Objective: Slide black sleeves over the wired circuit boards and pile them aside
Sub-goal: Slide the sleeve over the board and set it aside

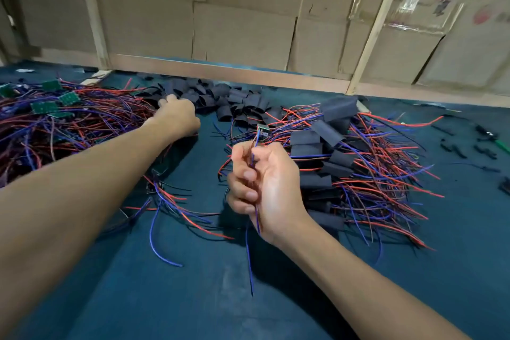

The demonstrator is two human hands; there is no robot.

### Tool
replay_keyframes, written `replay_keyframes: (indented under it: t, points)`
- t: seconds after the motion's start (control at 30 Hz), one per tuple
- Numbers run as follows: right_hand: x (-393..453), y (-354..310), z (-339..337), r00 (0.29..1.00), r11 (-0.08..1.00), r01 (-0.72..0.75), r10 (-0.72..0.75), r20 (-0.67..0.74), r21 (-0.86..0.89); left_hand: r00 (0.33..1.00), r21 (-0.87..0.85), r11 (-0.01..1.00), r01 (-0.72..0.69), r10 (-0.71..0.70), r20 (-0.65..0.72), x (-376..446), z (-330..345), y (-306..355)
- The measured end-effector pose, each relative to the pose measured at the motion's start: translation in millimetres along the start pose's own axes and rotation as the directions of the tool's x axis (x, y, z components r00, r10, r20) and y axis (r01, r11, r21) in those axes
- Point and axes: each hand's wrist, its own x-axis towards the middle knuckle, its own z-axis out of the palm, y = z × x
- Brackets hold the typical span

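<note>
- A small green circuit board [262,130] stood upright above the right hand [265,188], its blue wires running down towards the near side.
- That hand's grip pinched the wires.
- The left hand [176,116], fingers curled, reached into the far pile of loose black sleeves [220,99]; whether it held one, I cannot tell.

The left forearm extends from 8 o'clock toward 12 o'clock, fully stretched. The left hand [176,116] lies back-up at the far end of its reach, fingers curled downward; what they hold cannot be determined. The right forearm enters from 4 o'clock. The right hand [265,182] is raised near centre, palm facing 9 o'clock, fingers curled, thumb and forefinger pinching.
</note>
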Motion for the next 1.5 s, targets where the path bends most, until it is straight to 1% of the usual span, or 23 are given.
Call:
replay_keyframes:
  t: [0.07,0.13,0.17,0.23,0.3,0.43,0.5,0.57,0.7,0.73,0.83,0.93,1.0,1.07,1.13,1.2,1.23,1.3,1.33,1.37,1.43,1.5]
  points:
    - [1,1,0,1.000,1.000,0.021,-0.021,0.005,-0.005,0.998,0.015,0.999,0.042,-0.041,-0.054,5,0,2]
    - [1,0,0,1.000,0.999,0.008,-0.007,0.029,-0.033,0.980,-0.051,0.991,0.127,-0.133,-0.145,7,2,4]
    - [0,0,1,0.999,0.999,-0.006,0.008,0.040,-0.054,0.973,-0.070,0.986,0.153,-0.163,-0.165,8,2,4]
    - [-1,-1,1,0.998,0.995,-0.028,0.033,0.058,-0.096,0.974,-0.044,0.984,0.172,-0.176,-0.141,14,-1,1]
    - [0,-1,2,0.997,0.994,-0.042,0.049,0.067,-0.101,0.984,-0.004,0.991,0.134,-0.133,-0.116,21,-5,-6]
    - [3,0,0,0.995,0.996,-0.034,0.042,0.088,-0.088,0.974,-0.019,1.000,0.013,-0.017,-0.226,26,2,-19]
    - [4,4,-1,0.993,0.999,-0.038,0.042,0.111,-0.037,0.975,0.031,0.999,-0.021,0.027,-0.221,18,2,-17]
    - [5,7,0,0.990,0.999,-0.030,0.033,0.134,-0.024,0.980,0.083,0.996,-0.038,0.054,-0.193,8,-2,-11]
    - [6,11,7,0.991,0.979,0.034,-0.007,0.130,-0.202,0.988,0.131,0.988,-0.081,0.097,-0.117,-6,-16,2]
    - [5,10,9,0.992,0.976,0.046,-0.019,0.125,-0.215,0.990,0.137,0.987,-0.083,0.097,-0.100,-7,-19,5]
    - [1,8,16,0.988,0.984,0.061,-0.036,0.151,-0.165,0.997,0.149,0.986,-0.070,0.076,-0.033,-14,-27,9]
    - [-3,14,18,0.974,0.977,0.086,-0.041,0.223,-0.193,0.993,0.214,0.969,-0.121,0.121,0.014,-22,-30,15]
    - [-4,17,18,0.964,0.974,0.084,-0.027,0.264,-0.208,0.989,0.199,0.969,-0.148,0.148,0.014,-30,-31,18]
    - [-4,19,15,0.960,0.970,0.087,-0.021,0.279,-0.229,0.982,0.081,0.980,-0.181,0.185,-0.044,-37,-34,17]
    - [-2,18,13,0.960,0.962,0.098,-0.024,0.278,-0.255,0.951,-0.127,0.953,-0.276,0.252,-0.180,-56,-37,11]
    - [0,16,12,0.957,0.954,0.152,-0.077,0.280,-0.258,0.899,-0.292,0.873,-0.392,0.296,-0.323,-85,-37,0]
    - [1,15,12,0.951,0.944,0.206,-0.131,0.280,-0.259,0.883,-0.361,0.829,-0.427,0.295,-0.366,-101,-37,-6]
    - [1,13,12,0.931,0.910,0.317,-0.246,0.269,-0.266,0.869,-0.479,0.742,-0.469,0.291,-0.399,-134,-32,-17]
    - [0,11,11,0.922,0.892,0.357,-0.290,0.256,-0.276,0.858,-0.508,0.707,-0.491,0.293,-0.422,-148,-28,-21]
    - [0,9,10,0.915,0.874,0.388,-0.326,0.237,-0.293,0.837,-0.501,0.689,-0.523,0.304,-0.455,-160,-24,-24]
    - [-2,5,7,0.907,0.847,0.419,-0.379,0.183,-0.328,0.785,-0.430,0.685,-0.588,0.353,-0.509,-178,-17,-27]
    - [-2,2,5,0.909,0.840,0.414,-0.399,0.118,-0.350,0.724,-0.327,0.675,-0.662,0.461,-0.514,-187,-10,-28]
